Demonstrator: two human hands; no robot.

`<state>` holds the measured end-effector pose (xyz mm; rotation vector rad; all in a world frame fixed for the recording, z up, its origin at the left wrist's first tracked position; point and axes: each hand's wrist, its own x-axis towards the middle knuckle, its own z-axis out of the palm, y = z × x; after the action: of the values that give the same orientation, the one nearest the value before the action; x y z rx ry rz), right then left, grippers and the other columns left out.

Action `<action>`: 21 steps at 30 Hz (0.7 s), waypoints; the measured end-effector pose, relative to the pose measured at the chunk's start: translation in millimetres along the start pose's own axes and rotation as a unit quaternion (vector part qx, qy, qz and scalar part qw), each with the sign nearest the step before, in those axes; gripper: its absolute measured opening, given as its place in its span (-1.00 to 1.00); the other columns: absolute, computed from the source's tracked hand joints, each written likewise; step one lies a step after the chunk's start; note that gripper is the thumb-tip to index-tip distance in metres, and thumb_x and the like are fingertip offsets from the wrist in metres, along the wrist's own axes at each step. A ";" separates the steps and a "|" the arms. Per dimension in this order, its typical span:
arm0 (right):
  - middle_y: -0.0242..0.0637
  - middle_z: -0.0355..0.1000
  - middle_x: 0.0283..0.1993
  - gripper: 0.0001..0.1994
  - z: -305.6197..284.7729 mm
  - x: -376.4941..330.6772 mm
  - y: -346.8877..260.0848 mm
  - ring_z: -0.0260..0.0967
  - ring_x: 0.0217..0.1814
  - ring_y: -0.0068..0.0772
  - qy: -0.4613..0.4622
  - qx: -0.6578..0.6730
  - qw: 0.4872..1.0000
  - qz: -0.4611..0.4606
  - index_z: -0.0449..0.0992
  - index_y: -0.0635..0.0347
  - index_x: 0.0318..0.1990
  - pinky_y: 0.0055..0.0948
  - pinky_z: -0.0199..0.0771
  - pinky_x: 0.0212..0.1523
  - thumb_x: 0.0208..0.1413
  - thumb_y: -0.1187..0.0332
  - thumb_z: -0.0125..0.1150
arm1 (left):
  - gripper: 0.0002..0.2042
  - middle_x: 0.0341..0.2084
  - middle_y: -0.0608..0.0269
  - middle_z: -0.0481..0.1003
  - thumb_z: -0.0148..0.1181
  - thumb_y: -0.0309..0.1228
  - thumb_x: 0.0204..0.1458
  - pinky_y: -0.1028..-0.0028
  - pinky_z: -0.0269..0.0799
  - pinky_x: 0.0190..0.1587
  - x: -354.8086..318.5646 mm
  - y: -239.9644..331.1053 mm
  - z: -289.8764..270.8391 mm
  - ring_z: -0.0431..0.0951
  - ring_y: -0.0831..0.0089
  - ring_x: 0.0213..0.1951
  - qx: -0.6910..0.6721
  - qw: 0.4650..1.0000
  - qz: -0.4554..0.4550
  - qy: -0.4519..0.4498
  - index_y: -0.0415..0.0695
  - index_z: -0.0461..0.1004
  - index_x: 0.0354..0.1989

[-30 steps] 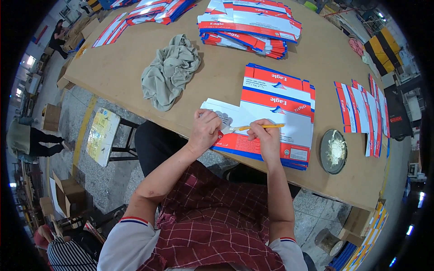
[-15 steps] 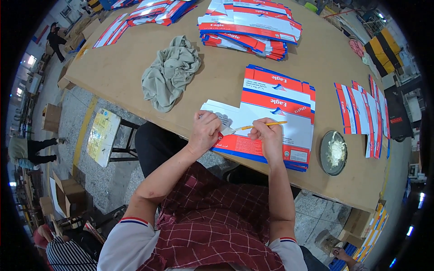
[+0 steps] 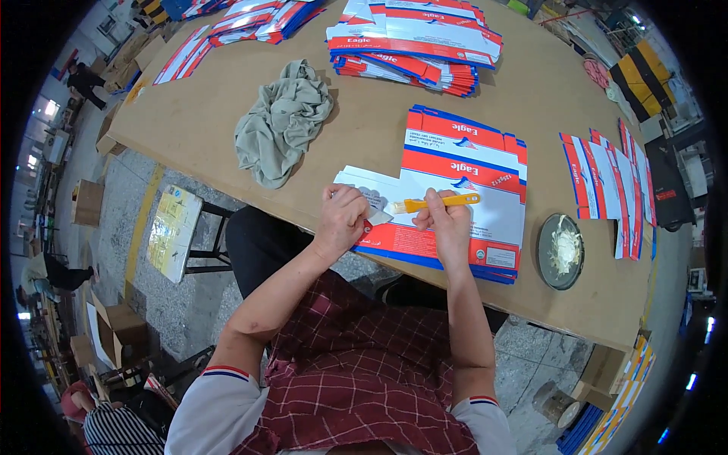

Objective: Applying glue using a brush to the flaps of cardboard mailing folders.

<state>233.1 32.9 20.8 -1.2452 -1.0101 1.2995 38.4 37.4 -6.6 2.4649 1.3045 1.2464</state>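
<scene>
My right hand (image 3: 446, 218) is closed round a flat paste brush (image 3: 415, 205) with a yellow handle. Its bristles point left and meet the white flap of the top carton in a stack of flat printed cartons (image 3: 462, 155). These cartons are red, white and blue and lie at the table's near edge. Just left of the brush tip, my left hand (image 3: 343, 215) pinches the folded-up corner of a carton flap. To the right of the stack sits a dark round dish (image 3: 544, 262) with white paste (image 3: 564, 250) in it.
A crumpled grey-green cloth (image 3: 282, 125) lies on the brown table (image 3: 364, 114) to the left. More carton stacks (image 3: 417, 45) are at the back, and loose cartons (image 3: 607, 186) spread at the right. A stool (image 3: 174, 231) stands left of my legs.
The brush has turned in my right hand, from edge-on to showing its broad side. My left hand stays at the same flap. The whole view has shifted slightly.
</scene>
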 end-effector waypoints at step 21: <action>-0.45 0.20 -0.71 -0.84 -5.3 5.5 21.4 0.16 -0.72 -0.67 0.035 0.286 0.957 0.017 0.30 0.11 -0.46 -0.60 0.34 -0.59 0.11 0.30 0.02 | -0.81 -0.54 0.20 0.33 0.05 -0.70 -0.39 0.31 0.25 -0.22 -8.1 -1.4 -2.0 0.38 0.23 -0.36 -0.019 0.998 -0.028 0.045 -0.14 0.34 -0.56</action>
<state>236.2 35.4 -1.5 -0.8530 -0.5029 1.4300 33.7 31.9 -10.9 2.3567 1.3475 1.3690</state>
